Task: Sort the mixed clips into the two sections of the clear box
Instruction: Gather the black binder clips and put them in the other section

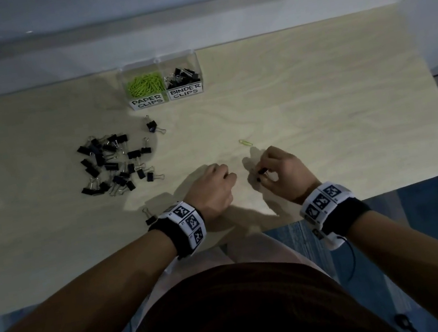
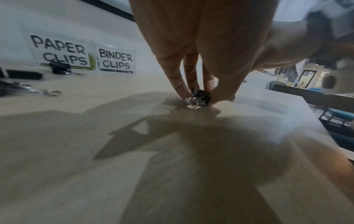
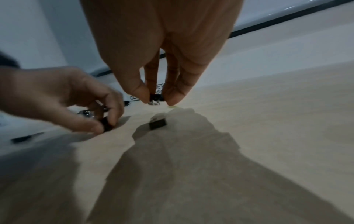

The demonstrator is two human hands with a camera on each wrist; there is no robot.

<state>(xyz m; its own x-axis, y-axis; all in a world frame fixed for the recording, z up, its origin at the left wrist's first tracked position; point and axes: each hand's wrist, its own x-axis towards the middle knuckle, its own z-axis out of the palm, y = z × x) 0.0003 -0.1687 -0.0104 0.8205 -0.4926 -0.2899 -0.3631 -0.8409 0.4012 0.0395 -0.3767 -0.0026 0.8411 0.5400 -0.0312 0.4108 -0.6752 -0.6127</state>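
From the head view, the curled fingers of the left hand (image 1: 212, 185) hide whatever it holds; only the wrist views show a black binder clip (image 2: 201, 98) pinched there. The right hand (image 1: 283, 174) covers most of its own clip (image 3: 157, 97), leaving a dark sliver. A second black clip (image 3: 158, 124) on the table (image 1: 315, 91) sits in the hand's shadow, its wire handles impossible to make out. The right wrist view is blurred, and the box labels behind the fingers cannot be read. The clear box (image 2: 84, 53) is largely masked by its labels.
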